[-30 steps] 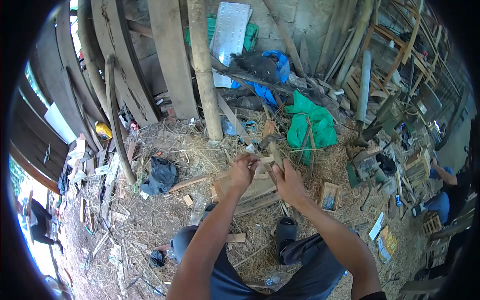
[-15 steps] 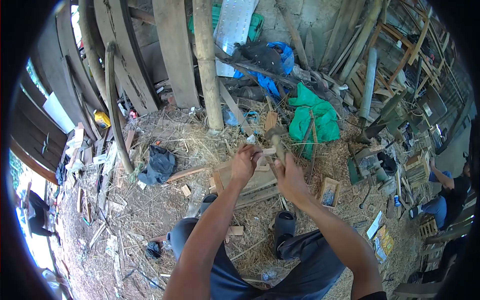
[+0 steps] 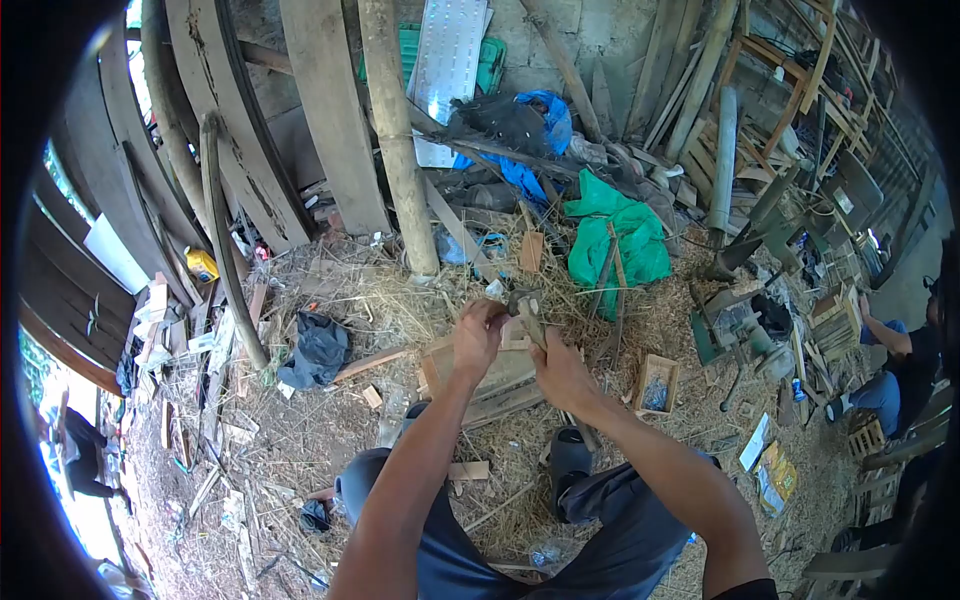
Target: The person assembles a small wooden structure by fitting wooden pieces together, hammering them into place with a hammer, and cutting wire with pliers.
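Note:
My right hand (image 3: 563, 372) is wrapped round the wooden handle of a hammer (image 3: 530, 318), whose dark head is close to the fingers of my left hand (image 3: 478, 338). A small light wood piece (image 3: 515, 329) is pinched in my left hand, partly hidden by the fingers and the hammer. Below both hands lies a low wooden block (image 3: 485, 378) on the straw-covered ground. To the right of it, a small wooden box (image 3: 657, 385) holds what look like nails.
Beyond my hands lie a green plastic sheet (image 3: 618, 240) and a leaning wooden post (image 3: 398, 150). A black plastic bag (image 3: 315, 350) is at the left. At the right, a metal machine (image 3: 735, 325) stands near a seated person (image 3: 890, 365).
The hammer in my right hand has moved left, and its head is now closer to my left hand's fingers. My left hand has shifted slightly left and down.

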Tool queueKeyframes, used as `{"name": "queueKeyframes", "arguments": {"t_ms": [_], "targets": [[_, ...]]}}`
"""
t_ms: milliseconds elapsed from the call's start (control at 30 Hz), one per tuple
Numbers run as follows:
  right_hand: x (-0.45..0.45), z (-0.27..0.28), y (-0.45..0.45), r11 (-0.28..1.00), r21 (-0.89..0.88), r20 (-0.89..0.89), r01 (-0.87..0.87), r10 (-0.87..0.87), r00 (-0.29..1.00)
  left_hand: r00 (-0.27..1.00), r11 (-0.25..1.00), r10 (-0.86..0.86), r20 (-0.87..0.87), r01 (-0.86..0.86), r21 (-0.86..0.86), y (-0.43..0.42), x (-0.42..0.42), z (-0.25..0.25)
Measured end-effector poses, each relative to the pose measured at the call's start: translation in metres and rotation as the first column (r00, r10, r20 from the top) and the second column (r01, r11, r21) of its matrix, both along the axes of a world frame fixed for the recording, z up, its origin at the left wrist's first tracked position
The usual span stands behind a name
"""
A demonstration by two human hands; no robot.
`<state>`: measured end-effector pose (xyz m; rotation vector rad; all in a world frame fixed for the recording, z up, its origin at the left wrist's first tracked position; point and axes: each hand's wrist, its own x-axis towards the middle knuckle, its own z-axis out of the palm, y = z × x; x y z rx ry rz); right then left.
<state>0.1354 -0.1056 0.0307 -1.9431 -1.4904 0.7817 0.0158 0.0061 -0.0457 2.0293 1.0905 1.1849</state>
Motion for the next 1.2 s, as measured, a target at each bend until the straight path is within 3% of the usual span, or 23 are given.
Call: {"name": "queueKeyframes", "arguments": {"t_ms": [67,133,267,333,467,567,633,667,733,767,833,867,933,1200], "targets": [[0.000,0.000,0.001,1.000,0.020,0.035,-0.016,0.016,0.999,1.000,0.998,0.019,0.007,-0.019,-0.057,0.003,0.000,-0.002],[0.000,0.008,0.001,0.999,0.047,0.020,0.023,-0.024,1.000,0.998,0.995,0.001,-0.065,0.005,0.101,0.005,-0.002,-0.006],[-0.001,0.012,0.002,0.993,0.068,-0.067,0.096,-0.091,0.994,0.999,0.999,0.020,-0.038,-0.019,0.035,0.004,-0.001,-0.008],[0.004,-0.003,0.004,0.999,0.036,0.065,-0.040,0.038,0.997,0.997,0.999,0.015,-0.069,-0.012,0.050,0.005,-0.001,-0.008],[0.006,-0.009,0.008,1.000,0.025,0.013,0.004,-0.004,1.000,0.998,0.998,-0.040,-0.037,0.042,0.044,0.010,-0.006,-0.008],[0.014,-0.002,0.014,0.989,0.124,0.068,0.074,-0.083,0.994,0.992,0.996,-0.091,-0.084,0.092,0.004,0.015,-0.007,0.005],[0.019,0.007,0.017,0.978,0.142,0.013,0.150,-0.154,0.988,0.983,0.971,-0.178,0.045,0.183,-0.152,0.018,-0.011,0.023],[0.022,0.008,0.018,0.976,0.155,0.007,0.154,-0.157,0.988,0.983,0.973,-0.182,0.038,0.185,-0.139,0.020,-0.016,0.032],[0.029,0.011,0.017,0.937,0.325,-0.108,0.130,-0.099,0.989,0.961,0.900,-0.253,0.116,0.278,-0.337,0.014,-0.027,0.076],[0.030,0.013,0.018,0.934,0.332,-0.114,0.132,-0.099,0.989,0.961,0.902,-0.254,0.109,0.276,-0.331,0.013,-0.032,0.089],[0.029,0.023,0.018,0.909,0.392,-0.362,0.142,0.010,0.932,0.885,0.792,-0.325,0.333,0.447,-0.415,0.011,-0.040,0.108],[0.026,0.024,0.017,0.908,0.395,-0.366,0.138,0.017,0.930,0.889,0.796,-0.321,0.328,0.440,-0.414,0.008,-0.042,0.114],[0.021,0.028,0.016,0.893,0.429,-0.587,0.135,0.162,0.793,0.813,0.745,-0.361,0.458,0.546,-0.383,0.002,-0.039,0.126],[0.009,0.043,0.008,0.903,0.398,-0.589,0.164,0.114,0.800,0.800,0.702,-0.417,0.431,0.585,-0.406,-0.010,-0.029,0.147]]}}
